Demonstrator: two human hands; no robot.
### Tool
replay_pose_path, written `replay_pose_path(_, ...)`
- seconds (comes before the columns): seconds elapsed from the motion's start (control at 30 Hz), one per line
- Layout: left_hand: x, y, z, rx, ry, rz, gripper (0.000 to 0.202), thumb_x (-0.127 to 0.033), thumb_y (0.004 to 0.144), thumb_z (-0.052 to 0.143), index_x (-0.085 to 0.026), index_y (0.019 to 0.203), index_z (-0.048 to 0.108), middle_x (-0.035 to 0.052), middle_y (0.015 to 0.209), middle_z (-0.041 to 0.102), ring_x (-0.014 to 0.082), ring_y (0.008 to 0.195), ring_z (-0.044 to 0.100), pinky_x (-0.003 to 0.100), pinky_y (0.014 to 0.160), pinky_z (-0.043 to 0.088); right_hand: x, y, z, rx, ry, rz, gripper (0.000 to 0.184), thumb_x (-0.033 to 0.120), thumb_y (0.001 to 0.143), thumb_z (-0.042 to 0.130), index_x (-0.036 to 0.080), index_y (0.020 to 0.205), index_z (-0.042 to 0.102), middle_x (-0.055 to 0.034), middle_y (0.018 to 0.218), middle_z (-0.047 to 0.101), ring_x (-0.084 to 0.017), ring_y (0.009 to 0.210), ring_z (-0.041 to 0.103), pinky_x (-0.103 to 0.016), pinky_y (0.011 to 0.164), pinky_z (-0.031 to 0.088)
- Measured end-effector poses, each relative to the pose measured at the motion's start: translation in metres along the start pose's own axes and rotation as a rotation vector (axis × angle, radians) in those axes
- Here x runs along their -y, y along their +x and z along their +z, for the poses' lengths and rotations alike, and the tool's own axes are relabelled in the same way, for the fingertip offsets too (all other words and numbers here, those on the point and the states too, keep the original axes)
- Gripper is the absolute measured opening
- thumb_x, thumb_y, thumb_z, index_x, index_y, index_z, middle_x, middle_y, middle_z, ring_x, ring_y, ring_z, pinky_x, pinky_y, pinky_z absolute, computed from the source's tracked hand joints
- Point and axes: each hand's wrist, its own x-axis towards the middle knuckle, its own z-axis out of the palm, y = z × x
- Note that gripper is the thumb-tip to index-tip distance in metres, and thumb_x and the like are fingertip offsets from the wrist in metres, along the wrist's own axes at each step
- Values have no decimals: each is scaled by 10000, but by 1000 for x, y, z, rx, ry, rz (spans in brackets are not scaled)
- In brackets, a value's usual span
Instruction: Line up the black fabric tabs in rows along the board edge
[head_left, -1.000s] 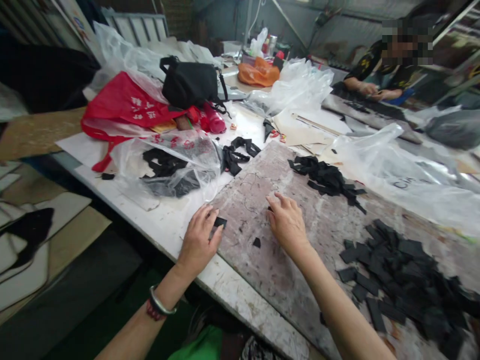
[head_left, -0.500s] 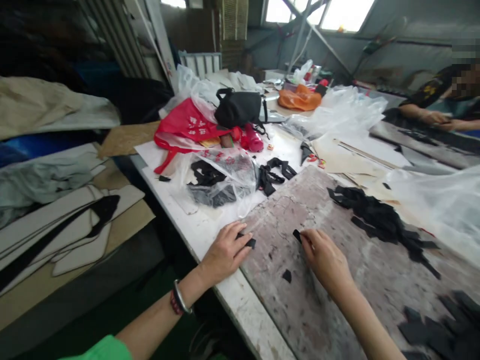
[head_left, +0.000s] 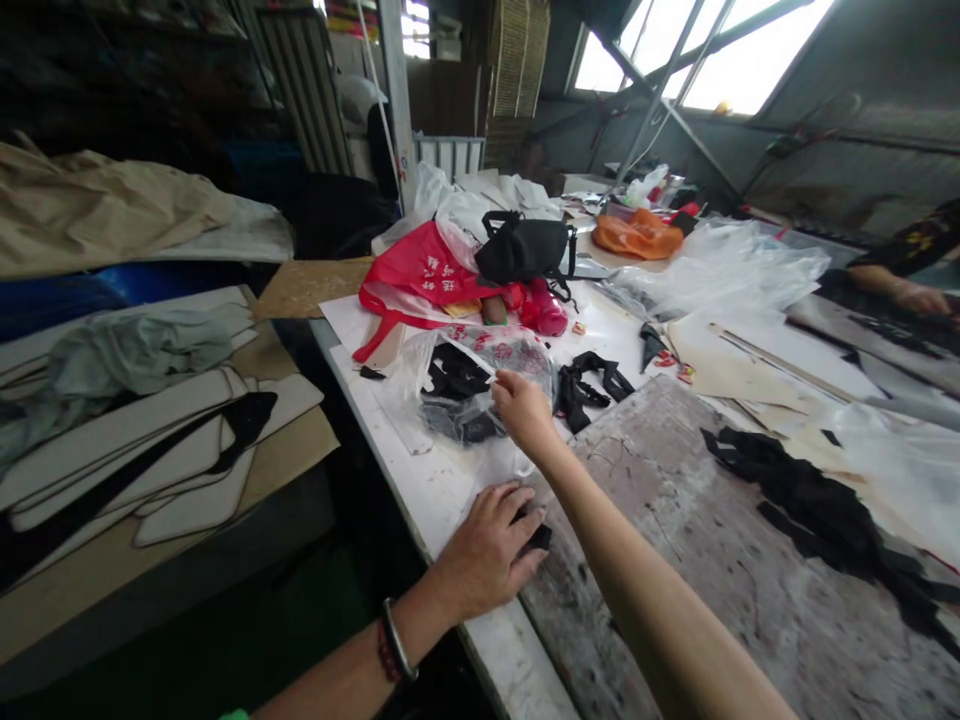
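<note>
My left hand (head_left: 491,548) rests at the near edge of the worn grey work board (head_left: 675,520), its fingers curled over a small black piece (head_left: 538,537). My right hand (head_left: 520,407) reaches forward across the board to a clear plastic bag (head_left: 465,385) that holds black fabric pieces. Its fingers are closed in a pinch on the bag's edge. A loose pile of black cut pieces (head_left: 810,500) lies on the board to the right.
A red bag (head_left: 420,275), a black pouch (head_left: 525,250) and tangled black strips (head_left: 592,385) lie beyond the clear bag. Big clear plastic sheets (head_left: 720,265) cover the far table. Another person's hand (head_left: 915,297) works at the far right. White and black cut panels (head_left: 150,450) lie below left.
My right hand left the board and reached forward to the clear bag. My left hand stayed on its small black piece. The camera tilted up and turned left.
</note>
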Motion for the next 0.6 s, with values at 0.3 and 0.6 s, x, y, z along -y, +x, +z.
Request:
replay_pose_path(0.3, 11, -2, -1, -138, -225, -72, 509, -231, 871, 488, -138, 1357, 367, 186, 1348, 413, 278, 1291, 385, 485, 1078, 358, -84, -118, -52, 59, -194, -119, 153, 279, 859, 552, 181, 918, 653, -48, 830, 658, -171, 762, 607, -275, 713, 460)
replay_pose_path(0.6, 19, -11, 0, -338, -712, -387, 371, -327, 940, 384, -144, 1256, 454, 151, 1237, 552, 237, 1170, 535, 446, 1045, 405, -82, -161, -21, 17, -503, -256, 179, 278, 862, 580, 140, 964, 628, -114, 926, 588, -244, 883, 513, -350, 792, 454)
